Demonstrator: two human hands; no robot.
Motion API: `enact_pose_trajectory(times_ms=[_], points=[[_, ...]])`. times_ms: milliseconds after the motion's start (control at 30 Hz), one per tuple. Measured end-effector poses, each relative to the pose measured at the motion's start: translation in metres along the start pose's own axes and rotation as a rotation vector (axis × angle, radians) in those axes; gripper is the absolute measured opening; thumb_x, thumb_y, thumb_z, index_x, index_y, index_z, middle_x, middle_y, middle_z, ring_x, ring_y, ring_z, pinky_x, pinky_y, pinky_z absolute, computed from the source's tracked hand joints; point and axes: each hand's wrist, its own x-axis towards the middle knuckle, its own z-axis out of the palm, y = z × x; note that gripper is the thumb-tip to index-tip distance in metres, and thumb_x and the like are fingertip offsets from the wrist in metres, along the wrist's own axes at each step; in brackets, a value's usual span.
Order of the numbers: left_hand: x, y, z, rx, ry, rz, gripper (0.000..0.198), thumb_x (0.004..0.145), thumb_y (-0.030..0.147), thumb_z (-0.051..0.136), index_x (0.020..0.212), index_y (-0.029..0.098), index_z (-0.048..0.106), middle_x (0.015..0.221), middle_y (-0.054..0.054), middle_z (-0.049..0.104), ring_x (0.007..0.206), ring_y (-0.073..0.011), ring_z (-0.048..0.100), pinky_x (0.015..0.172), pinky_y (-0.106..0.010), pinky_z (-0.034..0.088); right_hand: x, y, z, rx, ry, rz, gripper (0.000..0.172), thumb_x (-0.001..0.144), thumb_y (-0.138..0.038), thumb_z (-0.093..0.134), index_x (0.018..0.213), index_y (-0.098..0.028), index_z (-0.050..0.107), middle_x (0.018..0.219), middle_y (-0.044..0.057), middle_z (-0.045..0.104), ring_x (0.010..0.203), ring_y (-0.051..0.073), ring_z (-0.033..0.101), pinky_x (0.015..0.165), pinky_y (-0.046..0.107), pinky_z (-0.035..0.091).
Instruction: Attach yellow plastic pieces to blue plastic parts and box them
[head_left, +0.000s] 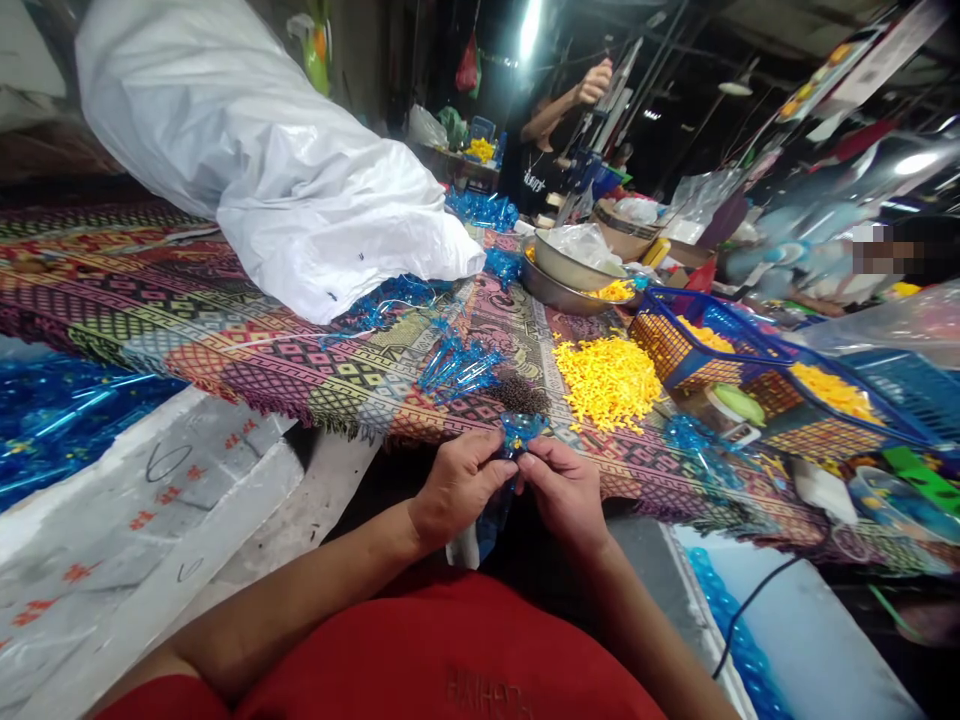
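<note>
My left hand (457, 488) and my right hand (562, 492) meet in front of my chest, pinching a gathered piece of blue cellophane (521, 430) between their fingers. Its lower end hangs below my hands, and a few yellow bits show in its top. Just beyond my fingers lies a small dark heap of grainy material (521, 395). A bundle of blue cellophane pieces (457, 368) rests to its left, and a large pile of small yellow plastic pieces (607, 382) lies to its right, all on a woven patterned cloth (225, 330).
A large white plastic sack (277, 170) lies on the cloth at the far left. Metal bowls (570, 270) and blue baskets holding yellow pieces (675, 340) stand to the right. Blue cellophane sheets (67, 430) lie lower left. A co-worker's raised hand (596, 82) shows beyond.
</note>
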Motion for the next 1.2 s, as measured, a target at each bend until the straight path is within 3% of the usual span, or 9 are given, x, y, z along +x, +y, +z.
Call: enact_pose_trajectory(times_ms=[233,500,700,900,1200], points=[[0.001,0.002,-0.001,-0.009,-0.017,-0.014,0.015,0.082,0.020,0.049,0.072,0.016,0.060,0.073,-0.002,0.057,0.072,-0.0133,0.051,0.072,-0.025,0.040,-0.001,0.004,0.002,0.126,0.050,0.048,0.011,0.069,-0.026,0.070,0.076,-0.019,0.064,0.054,-0.005,0.055,0.044,0.009,0.049,0.045,0.023,0.040],[-0.005,0.005,0.005,-0.031,0.050,-0.100,0.010,0.080,0.020,0.051,0.075,0.016,0.059,0.075,-0.001,0.056,0.071,-0.0129,0.048,0.069,-0.024,0.039,-0.002,0.000,0.006,0.232,0.108,0.115,0.021,0.061,-0.029,0.074,0.075,-0.019,0.062,0.052,-0.005,0.054,0.040,0.008,0.047,0.038,0.022,0.041],[-0.005,0.007,0.006,-0.005,0.050,-0.088,0.014,0.080,0.019,0.052,0.069,0.016,0.059,0.073,-0.002,0.055,0.071,-0.0133,0.049,0.069,-0.025,0.039,-0.003,0.001,0.003,0.199,0.080,0.089,0.016,0.063,-0.027,0.073,0.073,-0.019,0.063,0.056,-0.004,0.054,0.043,0.009,0.048,0.040,0.022,0.042],[-0.005,0.006,0.007,0.004,0.027,0.009,0.013,0.082,0.020,0.050,0.075,0.015,0.059,0.077,-0.004,0.058,0.076,-0.0150,0.052,0.074,-0.026,0.041,-0.005,0.002,-0.001,0.200,0.069,0.074,0.013,0.063,-0.023,0.073,0.073,-0.020,0.064,0.060,-0.004,0.056,0.046,0.010,0.051,0.043,0.024,0.042],[-0.005,0.011,0.007,-0.057,0.030,-0.091,0.012,0.080,0.018,0.052,0.074,0.015,0.061,0.075,-0.002,0.058,0.073,-0.0137,0.051,0.071,-0.024,0.040,-0.006,0.002,0.002,0.261,0.097,0.101,0.013,0.062,-0.024,0.073,0.072,-0.021,0.066,0.061,-0.003,0.059,0.047,0.009,0.049,0.042,0.023,0.041]])
